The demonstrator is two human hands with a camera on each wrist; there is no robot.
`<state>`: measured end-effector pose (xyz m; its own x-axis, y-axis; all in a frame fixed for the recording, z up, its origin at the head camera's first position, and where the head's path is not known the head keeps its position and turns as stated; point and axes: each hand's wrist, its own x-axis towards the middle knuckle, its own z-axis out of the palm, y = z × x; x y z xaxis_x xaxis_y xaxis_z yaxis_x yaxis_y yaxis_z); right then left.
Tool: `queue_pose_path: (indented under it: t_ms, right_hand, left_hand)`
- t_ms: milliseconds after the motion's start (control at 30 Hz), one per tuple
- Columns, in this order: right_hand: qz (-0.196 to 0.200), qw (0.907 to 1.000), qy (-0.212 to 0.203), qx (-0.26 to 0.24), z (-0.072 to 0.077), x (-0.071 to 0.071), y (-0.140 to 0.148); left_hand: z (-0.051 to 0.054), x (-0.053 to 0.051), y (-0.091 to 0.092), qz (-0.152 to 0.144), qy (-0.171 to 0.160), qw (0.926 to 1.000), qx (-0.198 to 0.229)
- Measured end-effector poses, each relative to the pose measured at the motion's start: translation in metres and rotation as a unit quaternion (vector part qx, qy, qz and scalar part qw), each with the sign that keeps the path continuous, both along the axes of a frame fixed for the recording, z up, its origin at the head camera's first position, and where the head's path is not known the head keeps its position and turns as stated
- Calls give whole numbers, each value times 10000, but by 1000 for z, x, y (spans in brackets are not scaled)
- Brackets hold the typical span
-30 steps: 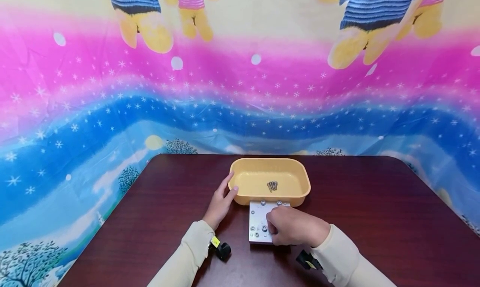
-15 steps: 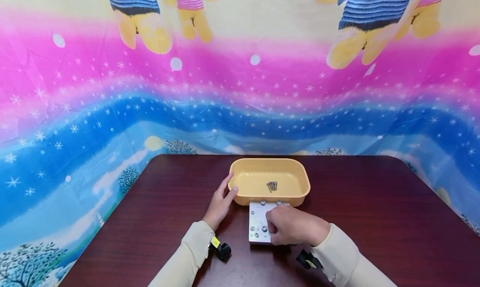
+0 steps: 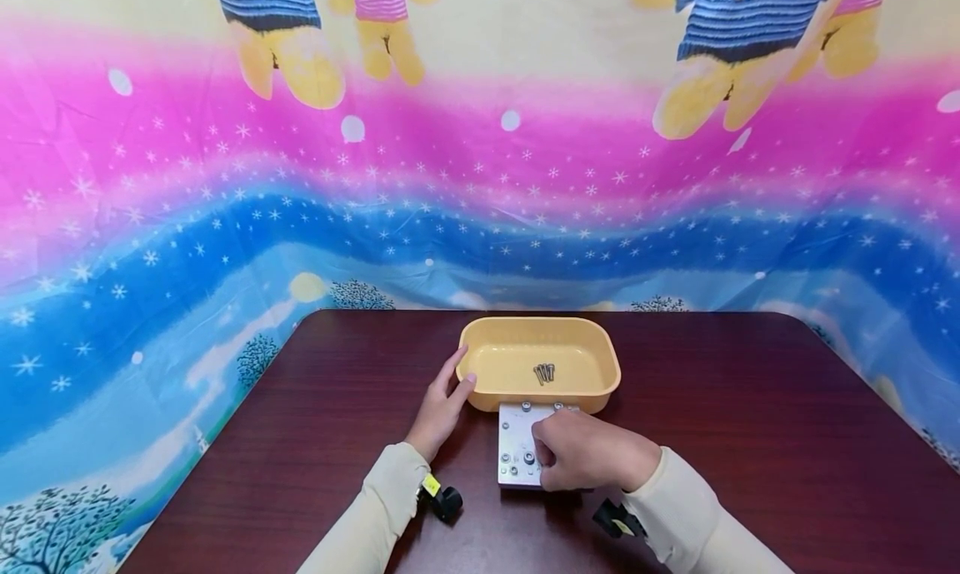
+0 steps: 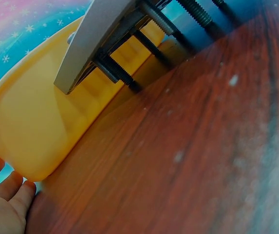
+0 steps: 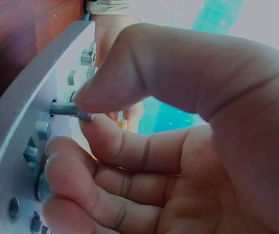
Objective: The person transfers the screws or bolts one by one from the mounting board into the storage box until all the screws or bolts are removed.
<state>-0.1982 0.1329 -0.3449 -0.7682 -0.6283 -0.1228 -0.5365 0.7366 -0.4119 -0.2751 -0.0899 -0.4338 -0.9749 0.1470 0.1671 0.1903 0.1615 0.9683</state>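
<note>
Head view: The metal plate [image 3: 517, 441] is flat, silver-grey and straight-edged, with socket-head screws [image 3: 528, 457] of differing head sizes seated in its upper face. It stands at the dark red-brown tabletop [image 3: 750, 441], on the near side of the yellow tray [image 3: 489, 401]. Beyond the plate, a small group of loose screws [image 3: 545, 374] lies on the tray floor. To the left of the plate, the left hand [image 3: 437, 411] rests on the tray's left end, thumb at the rim, fingers extended and apart. The right hand [image 3: 588, 453] covers the plate's right half; its fingertips are hidden here.

Left wrist view: The plate is raised above the tabletop. Dark threaded shanks [image 4: 195, 13] project from its underside toward the tabletop. The tray wall runs just beside the plate; contact between the two cannot be determined.

Right wrist view: The right hand pinches a slim metal screw [image 5: 64, 108] between thumb and index finger. This screw projects from the plate's face, its lower end at a hole in the plate. The remaining fingers are bent close to the plate.
</note>
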Motion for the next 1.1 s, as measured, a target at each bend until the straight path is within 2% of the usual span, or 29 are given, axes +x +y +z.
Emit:
queue_pose_path:
  t_ms: [100, 333, 500, 633, 800, 867, 1000, 1100]
  right_hand:
    - [15, 10000, -5, -44, 0, 0, 1]
    - [96, 9999, 23, -108, 1, -2, 3]
    - [199, 9995, -52, -248, 6, -2, 7]
    - [331, 9981, -158, -489, 12, -2, 9]
    - [408, 9955, -88, -851, 20, -5, 15]
    - [392, 9942, 9, -998, 23, -8, 21]
    - [225, 9917, 307, -1231, 27, -16, 35]
    - [-82, 9893, 578, -1337, 28, -28, 44]
  left_hand:
    - [-13, -9, 0, 61, 56, 10000, 21]
    - [-14, -7, 0, 176, 59, 9998, -4]
    - [-15, -8, 0, 129, 43, 9999, -35]
    - [-10, -7, -1, 59, -11, 10000, -32]
    - [10, 3, -3, 14, 37, 10000, -62]
    - [11, 3, -2, 26, 108, 9999, -29]
    - [-1, -4, -1, 89, 227, 9997, 69]
    - [-10, -9, 0, 125, 215, 9997, 34]
